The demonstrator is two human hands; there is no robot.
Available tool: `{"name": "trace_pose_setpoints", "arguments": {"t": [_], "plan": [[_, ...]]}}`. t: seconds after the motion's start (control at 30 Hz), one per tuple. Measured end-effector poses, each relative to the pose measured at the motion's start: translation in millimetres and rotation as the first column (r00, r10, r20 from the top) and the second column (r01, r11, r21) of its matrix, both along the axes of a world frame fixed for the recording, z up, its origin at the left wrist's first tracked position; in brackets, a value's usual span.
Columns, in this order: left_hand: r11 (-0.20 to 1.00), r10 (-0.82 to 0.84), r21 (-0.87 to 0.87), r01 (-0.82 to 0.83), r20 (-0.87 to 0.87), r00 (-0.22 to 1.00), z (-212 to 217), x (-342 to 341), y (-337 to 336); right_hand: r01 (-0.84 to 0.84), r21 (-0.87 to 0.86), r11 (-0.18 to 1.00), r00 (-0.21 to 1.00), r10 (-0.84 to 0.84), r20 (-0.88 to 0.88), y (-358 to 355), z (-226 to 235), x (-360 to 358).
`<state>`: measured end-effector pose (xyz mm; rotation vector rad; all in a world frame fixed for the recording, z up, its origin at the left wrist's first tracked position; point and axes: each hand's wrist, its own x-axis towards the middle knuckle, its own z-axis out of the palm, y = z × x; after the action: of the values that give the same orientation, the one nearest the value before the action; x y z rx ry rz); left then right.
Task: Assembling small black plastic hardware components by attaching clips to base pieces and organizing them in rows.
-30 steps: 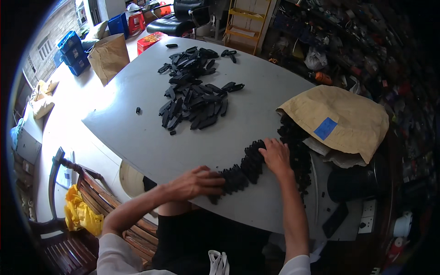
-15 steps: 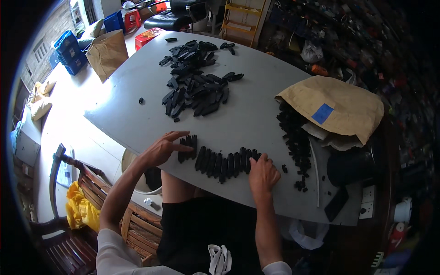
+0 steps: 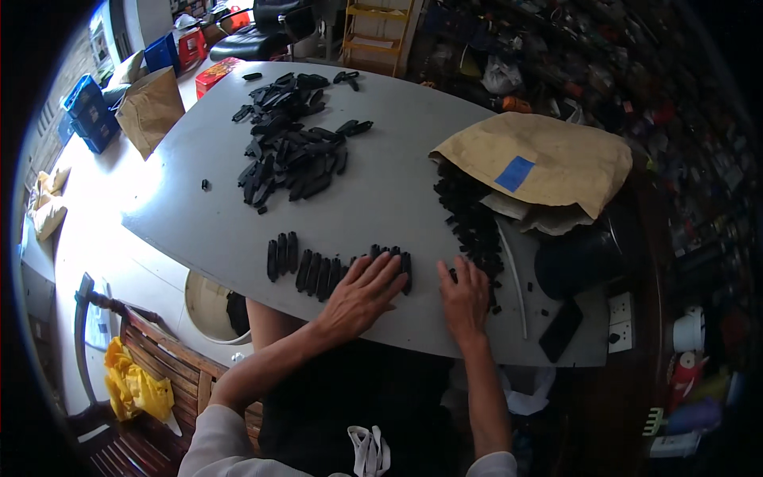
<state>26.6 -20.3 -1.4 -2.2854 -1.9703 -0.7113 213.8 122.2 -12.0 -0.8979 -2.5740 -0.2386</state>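
Long, slim black plastic pieces [image 3: 312, 273] lie side by side in an uneven row near the table's front edge. My left hand [image 3: 362, 294] is open, with its fingers spread flat over the right part of that row and hiding several pieces. To the right, my right hand [image 3: 465, 302] reaches down at the near side of a heap of small black parts [image 3: 469, 215]. Its thumb and fingers are apart, with a small black piece [image 3: 454, 275] between them on the table.
A larger pile of black pieces [image 3: 290, 151] covers the far left of the grey table [image 3: 381, 183]. An open brown paper bag [image 3: 548, 159] lies at the right, beside a black container [image 3: 576, 262], a white strip [image 3: 515, 278] and a dark phone-like slab [image 3: 561, 330]. A wooden chair [image 3: 171, 366] stands at left.
My left hand has moved right, from the row's left end onto its right part. My right hand has left the row's right end for the small parts. The view has shifted.
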Motion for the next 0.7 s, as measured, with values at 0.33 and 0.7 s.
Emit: {"name": "trace_pose_setpoints", "arguments": {"t": [0.33, 0.7], "plan": [[0.997, -0.052, -0.069, 0.046, -0.075, 0.996, -17, 11, 21, 0.142, -0.038, 0.989, 0.986, -0.144, -0.081, 50, 6, 46], [0.965, 0.202, 0.156, -0.208, 0.056, 0.978, -11, 46, 20, 0.618, -0.065, 0.784, 0.786, -0.612, 0.094, 61, -12, 94]]}}
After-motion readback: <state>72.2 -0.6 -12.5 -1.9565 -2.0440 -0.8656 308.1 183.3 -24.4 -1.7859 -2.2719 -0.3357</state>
